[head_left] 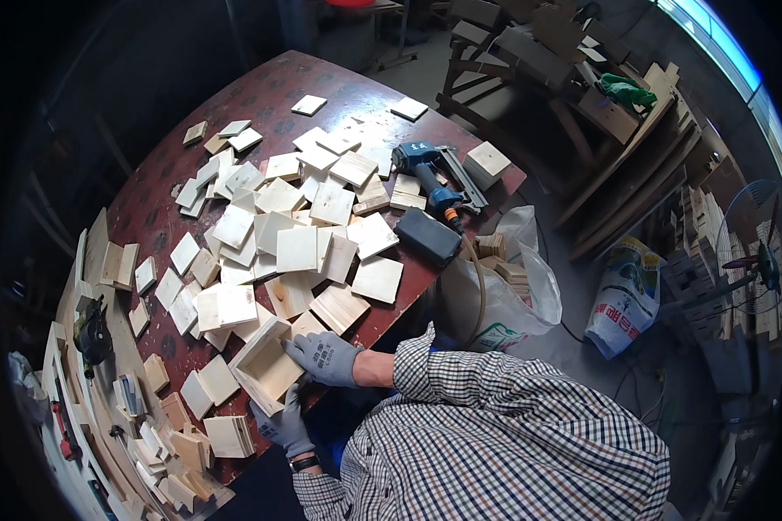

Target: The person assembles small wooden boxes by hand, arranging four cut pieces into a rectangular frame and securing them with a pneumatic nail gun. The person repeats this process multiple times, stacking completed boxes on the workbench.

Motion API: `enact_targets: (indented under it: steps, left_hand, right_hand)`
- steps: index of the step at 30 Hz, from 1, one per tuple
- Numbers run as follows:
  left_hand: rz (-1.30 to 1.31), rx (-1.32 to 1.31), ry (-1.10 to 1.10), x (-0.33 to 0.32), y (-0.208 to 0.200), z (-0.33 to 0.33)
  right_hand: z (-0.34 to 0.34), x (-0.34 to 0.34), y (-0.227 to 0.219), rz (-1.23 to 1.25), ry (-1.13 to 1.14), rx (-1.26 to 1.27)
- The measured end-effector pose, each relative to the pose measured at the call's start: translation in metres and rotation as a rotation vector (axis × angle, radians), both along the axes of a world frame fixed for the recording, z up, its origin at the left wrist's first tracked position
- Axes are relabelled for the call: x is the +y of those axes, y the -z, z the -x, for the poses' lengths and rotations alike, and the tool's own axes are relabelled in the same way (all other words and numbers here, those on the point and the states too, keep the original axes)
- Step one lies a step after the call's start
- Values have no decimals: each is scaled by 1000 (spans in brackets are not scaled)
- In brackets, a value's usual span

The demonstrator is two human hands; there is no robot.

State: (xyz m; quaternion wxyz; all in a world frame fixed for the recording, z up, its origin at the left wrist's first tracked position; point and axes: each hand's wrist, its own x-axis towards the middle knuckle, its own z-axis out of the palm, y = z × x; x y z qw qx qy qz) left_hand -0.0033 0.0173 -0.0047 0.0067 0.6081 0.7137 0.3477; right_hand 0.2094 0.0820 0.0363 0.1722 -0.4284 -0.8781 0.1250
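A small open wooden box is held tilted over the near edge of the table, its hollow side facing up toward me. My right hand, in a grey glove, grips its right wall, with some fingers hidden by the box. Below, my gloved left hand closes on its lower corner; a dark band circles that wrist. Just beyond the box lies a heap of pale square wooden boards, loosely overlapping. Farther right, a blue nail gun with an orange hose fitting rests on the red table.
Beside the nail gun are a black case and a block stack. A white sack with wood pieces stands off the table's right edge. At left, a side bench holds wood offcuts. A fan stands far right.
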Motion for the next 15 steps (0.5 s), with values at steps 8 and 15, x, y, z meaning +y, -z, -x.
enact_targets:
  steps: [8,15]
  left_hand:
    - [-11,-29,64,1,2,8]
    - [-24,-81,53,-5,-9,4]
  right_hand:
    - [7,2,-15,187,49,-29]
    - [9,1,-5,136,21,-40]
